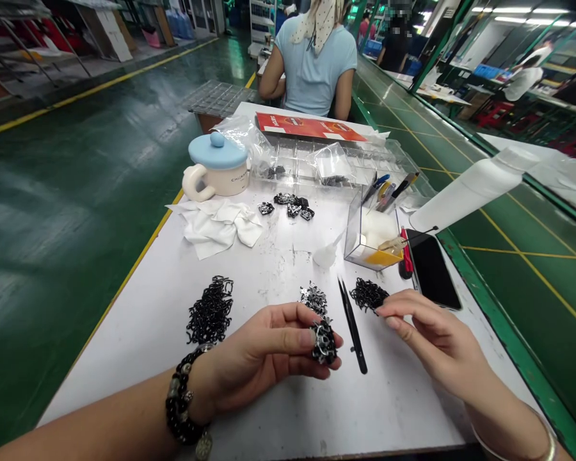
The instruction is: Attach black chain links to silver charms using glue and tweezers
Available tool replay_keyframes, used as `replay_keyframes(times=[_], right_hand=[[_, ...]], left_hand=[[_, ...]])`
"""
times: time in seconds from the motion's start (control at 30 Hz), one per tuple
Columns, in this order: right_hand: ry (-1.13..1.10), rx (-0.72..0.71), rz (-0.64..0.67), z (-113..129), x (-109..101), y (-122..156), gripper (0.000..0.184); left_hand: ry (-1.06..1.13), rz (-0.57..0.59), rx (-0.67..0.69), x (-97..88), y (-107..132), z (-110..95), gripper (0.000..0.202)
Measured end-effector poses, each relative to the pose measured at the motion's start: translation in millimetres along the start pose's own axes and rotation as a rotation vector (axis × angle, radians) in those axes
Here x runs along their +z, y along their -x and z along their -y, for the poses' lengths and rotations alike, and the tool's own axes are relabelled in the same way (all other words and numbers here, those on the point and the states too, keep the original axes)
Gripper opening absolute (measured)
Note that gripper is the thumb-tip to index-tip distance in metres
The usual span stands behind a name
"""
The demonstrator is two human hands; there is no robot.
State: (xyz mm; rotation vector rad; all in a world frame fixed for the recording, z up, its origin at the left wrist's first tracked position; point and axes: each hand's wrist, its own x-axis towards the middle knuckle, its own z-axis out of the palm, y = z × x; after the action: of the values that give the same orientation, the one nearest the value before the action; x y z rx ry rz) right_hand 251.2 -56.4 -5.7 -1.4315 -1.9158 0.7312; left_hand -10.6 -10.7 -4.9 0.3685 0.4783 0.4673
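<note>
Our left hand (264, 355) cups a clump of black-and-silver metal parts (324, 342) between thumb and curled fingers; our right hand (432, 333), fingers held together, reaches a small black tangle (367, 294), pinch unclear; black tweezers (352, 326) lie between the hands, untouched; a silver pile (314, 299) sits just behind the clump; a larger black heap (211, 310) lies left.

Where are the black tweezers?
In the head view, the black tweezers lie on the white table between the left hand and the right hand, near a small black pile.
</note>
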Motion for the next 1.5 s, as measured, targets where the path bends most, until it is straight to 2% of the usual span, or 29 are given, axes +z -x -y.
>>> replay_keyframes(times=[0.1,0.27,0.43,0.53,0.67,0.93,1.27,1.5], right_hand=[[-0.058,-0.033,-0.058,8,3,-7,0.015],[-0.181,-0.023,-0.176,35,9,-19,0.019],[-0.377,0.013,-0.073,66,14,-27,0.016],[-0.499,0.066,-0.030,76,22,-29,0.013],[-0.579,0.125,-0.040,75,35,-29,0.011],[-0.541,0.179,-0.035,65,47,-31,0.008],[-0.433,0.045,-0.173,62,53,-25,0.011],[-0.367,-0.013,-0.126,62,54,-24,0.014]], left_hand=[[0.004,0.003,0.009,-0.3,0,1,0.019],[0.004,-0.009,0.013,-1.0,2,1,0.018],[0.023,-0.028,0.014,0.0,2,1,0.019],[0.026,-0.049,0.035,0.3,1,1,0.022],[0.028,-0.082,0.049,1.5,1,1,0.024],[0.023,-0.111,0.050,4.7,1,1,0.025],[0.007,-0.147,0.075,6.1,1,1,0.021],[0.014,-0.142,0.083,3.4,-1,2,0.024]])
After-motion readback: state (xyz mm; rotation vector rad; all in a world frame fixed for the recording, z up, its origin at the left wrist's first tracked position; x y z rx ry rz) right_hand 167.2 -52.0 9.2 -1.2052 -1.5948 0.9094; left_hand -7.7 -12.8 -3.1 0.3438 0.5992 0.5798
